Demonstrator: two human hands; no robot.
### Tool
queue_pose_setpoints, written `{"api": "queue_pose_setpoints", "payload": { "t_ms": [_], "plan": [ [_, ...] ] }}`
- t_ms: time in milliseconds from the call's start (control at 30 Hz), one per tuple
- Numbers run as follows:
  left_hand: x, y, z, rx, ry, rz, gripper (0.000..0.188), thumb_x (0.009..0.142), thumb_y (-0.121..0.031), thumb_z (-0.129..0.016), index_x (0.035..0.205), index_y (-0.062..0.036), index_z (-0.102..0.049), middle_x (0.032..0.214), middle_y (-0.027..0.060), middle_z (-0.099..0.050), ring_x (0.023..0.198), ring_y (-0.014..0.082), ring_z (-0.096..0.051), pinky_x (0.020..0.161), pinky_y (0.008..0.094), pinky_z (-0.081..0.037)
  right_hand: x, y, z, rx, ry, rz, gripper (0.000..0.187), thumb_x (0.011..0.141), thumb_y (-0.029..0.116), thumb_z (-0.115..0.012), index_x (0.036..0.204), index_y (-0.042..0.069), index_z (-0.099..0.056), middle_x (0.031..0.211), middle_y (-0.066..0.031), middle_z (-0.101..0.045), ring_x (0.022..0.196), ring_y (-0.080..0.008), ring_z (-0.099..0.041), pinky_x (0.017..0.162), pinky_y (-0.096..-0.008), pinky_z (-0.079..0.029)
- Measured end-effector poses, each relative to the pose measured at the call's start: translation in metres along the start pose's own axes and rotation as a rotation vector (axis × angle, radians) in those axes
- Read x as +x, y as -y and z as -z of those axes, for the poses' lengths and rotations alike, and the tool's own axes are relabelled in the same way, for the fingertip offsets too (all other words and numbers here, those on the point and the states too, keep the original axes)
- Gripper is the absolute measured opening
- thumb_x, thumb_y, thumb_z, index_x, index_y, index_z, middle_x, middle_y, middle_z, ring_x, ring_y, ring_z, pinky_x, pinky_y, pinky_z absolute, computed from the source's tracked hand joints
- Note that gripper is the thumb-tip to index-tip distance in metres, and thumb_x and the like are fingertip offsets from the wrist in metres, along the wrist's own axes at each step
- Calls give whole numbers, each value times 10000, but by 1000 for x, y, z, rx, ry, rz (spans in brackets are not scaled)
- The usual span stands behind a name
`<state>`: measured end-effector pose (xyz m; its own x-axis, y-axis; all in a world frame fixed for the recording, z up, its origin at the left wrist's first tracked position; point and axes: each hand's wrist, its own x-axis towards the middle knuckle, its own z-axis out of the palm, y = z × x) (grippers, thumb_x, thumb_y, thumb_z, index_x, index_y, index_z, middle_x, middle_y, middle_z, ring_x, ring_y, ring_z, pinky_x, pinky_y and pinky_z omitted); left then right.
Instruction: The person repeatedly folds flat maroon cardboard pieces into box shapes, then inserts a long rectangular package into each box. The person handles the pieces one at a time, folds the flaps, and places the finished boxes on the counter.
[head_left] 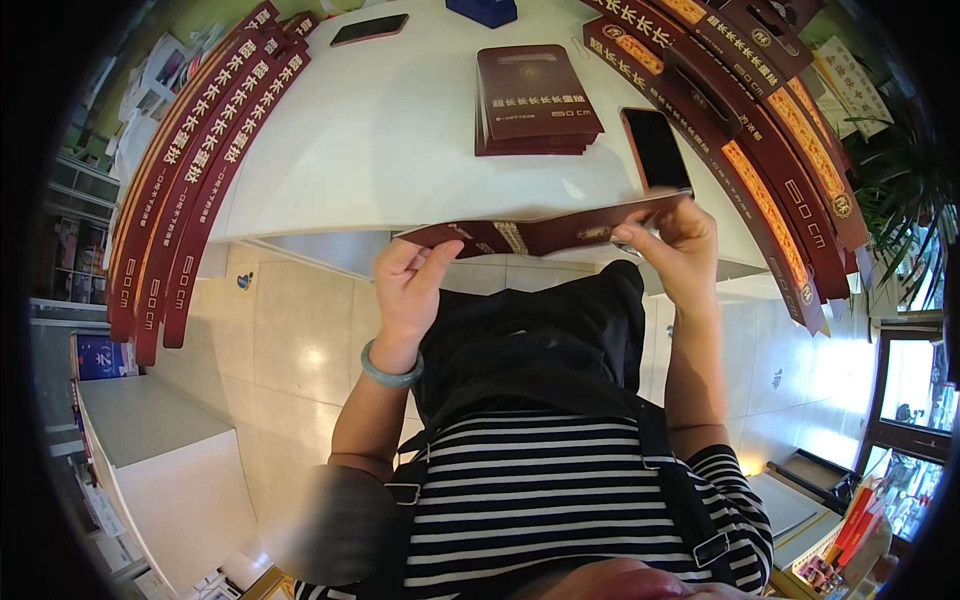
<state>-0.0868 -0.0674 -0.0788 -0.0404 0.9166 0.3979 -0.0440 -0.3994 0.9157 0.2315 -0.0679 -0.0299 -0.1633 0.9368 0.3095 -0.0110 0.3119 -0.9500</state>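
Note:
A dark maroon printed piece of cardboard with pale lettering is stretched between my two hands, just past the near edge of the white table. It bends slightly near its middle. My left hand pinches its left end, thumb on the side toward me. At the other end, my right hand is closed on it between thumb and fingers. Beyond the cardboard lies a neat stack of maroon cardboard pieces in the same colour. A dark-screened phone rests just beyond my right hand.
Long maroon cardboard boxes are piled at the left and, with orange food pictures, at the right. Another phone and a blue holder sit at the back. A white cabinet stands lower left; a leafy plant is far right.

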Motion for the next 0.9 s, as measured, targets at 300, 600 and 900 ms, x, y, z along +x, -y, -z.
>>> {"api": "queue_pose_setpoints", "payload": {
  "t_ms": [300, 600, 900],
  "plan": [
    [8, -36, -13, -201, 198, 99, 135, 845, 28, -780, 975, 40, -746, 918, 87, -762, 830, 133, -700, 760, 263, -555, 1, 13, -40, -14, -108, 51, 205, 780, -86, -805, 943, -18, -701, 882, -27, -700, 822, -82, -631, 769, -238, -520],
    [14, -43, -38, -193, 293, 97, 157, 827, 5, -801, 967, 29, -732, 908, 64, -756, 821, 107, -690, 743, 259, -548, 1, 22, -77, -145, -128, 37, 207, 795, -66, -789, 981, -35, -706, 858, -48, -741, 776, -97, -693, 752, -255, -567],
    [20, -42, -54, -511, -88, 365, 274, 883, -13, -756, 1146, 15, -685, 1042, 83, -737, 900, 141, -706, 807, 295, -581, -8, 12, -89, 326, -180, -144, 400, 848, -8, -783, 1208, -40, -612, 999, -67, -701, 907, -128, -672, 837, -273, -550]
  ]
}}
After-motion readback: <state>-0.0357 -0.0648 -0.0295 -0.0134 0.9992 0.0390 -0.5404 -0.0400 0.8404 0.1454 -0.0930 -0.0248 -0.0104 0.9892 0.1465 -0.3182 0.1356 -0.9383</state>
